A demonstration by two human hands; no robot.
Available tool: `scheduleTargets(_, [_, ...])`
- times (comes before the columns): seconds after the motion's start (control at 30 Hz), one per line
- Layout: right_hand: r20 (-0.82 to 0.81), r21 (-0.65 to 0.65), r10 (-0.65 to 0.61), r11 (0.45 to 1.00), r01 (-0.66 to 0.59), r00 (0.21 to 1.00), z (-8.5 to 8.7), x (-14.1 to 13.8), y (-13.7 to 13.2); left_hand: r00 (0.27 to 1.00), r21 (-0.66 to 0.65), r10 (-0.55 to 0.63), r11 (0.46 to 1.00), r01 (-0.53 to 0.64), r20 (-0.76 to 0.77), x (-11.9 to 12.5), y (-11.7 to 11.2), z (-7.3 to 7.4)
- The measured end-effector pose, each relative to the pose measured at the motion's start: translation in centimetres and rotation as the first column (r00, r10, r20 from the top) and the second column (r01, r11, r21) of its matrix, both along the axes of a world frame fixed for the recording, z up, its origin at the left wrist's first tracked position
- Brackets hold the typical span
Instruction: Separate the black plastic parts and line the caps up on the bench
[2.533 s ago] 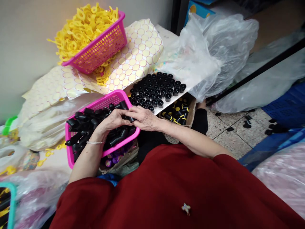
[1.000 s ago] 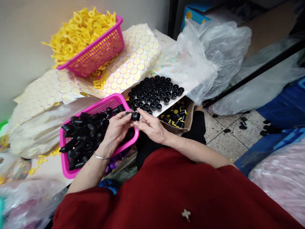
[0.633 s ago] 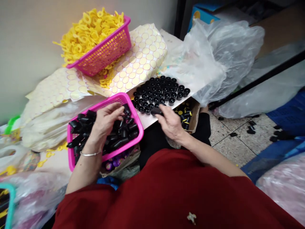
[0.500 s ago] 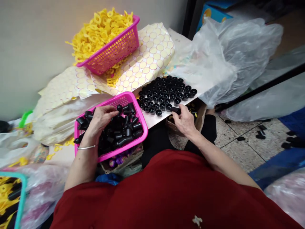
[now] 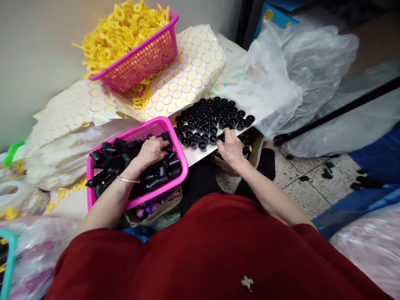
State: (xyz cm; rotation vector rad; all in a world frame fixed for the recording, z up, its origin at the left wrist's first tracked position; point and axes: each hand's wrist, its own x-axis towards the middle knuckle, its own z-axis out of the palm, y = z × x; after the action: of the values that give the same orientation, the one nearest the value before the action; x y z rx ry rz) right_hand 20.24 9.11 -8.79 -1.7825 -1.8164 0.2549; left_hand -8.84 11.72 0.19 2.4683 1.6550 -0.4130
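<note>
Short black plastic caps [image 5: 205,128] stand in close rows on the white board, their open ends facing up. At the front right of these rows, my right hand [image 5: 230,146] has its fingers closed on a black plastic cap [image 5: 221,136], mostly covered by the fingers. My left hand [image 5: 153,151] reaches into a pink basket [image 5: 184,166] heaped with loose black plastic pieces [image 5: 156,182]. Its fingers are bent together against the pieces near the basket's far right corner; what they grip is hidden.
Behind stands another pink basket [image 5: 143,56] piled with yellow ringed pieces [image 5: 121,29]. Sheets of round stickers [image 5: 187,66] lie beneath it. Clear plastic bags [image 5: 312,62] crowd the right side. An open cardboard box [image 5: 258,152] sits below the board's front edge; black pieces litter the floor.
My left hand has moved right and deeper among the loose pieces. The right hand has brought its cap, which lay sideways, down beside the standing rows. The view has shifted slightly.
</note>
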Motion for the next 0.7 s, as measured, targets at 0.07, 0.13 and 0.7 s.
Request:
scheduleTargets(0.07, [-0.050,0.039,0.050,0.998,-0.048,0.997,-0.5,-0.1,0.1,0.999,0.017,-0.016,1.000,0.017,-0.035,0.4,0.0,-0.3])
scheduleTargets(0.13, [-0.104,0.103,0.105,0.990,-0.094,0.989,-1.2,-0.1,0.1,0.998,0.034,-0.029,0.999,0.031,-0.050,0.5,-0.2,-0.7])
scheduleTargets(0.7, [-0.053,0.464,0.566,0.744,-0.481,0.823,4.0,-4.1,-2.9,0.304,-0.569,0.623,0.782,-0.253,0.721,3.6,-4.0,3.5])
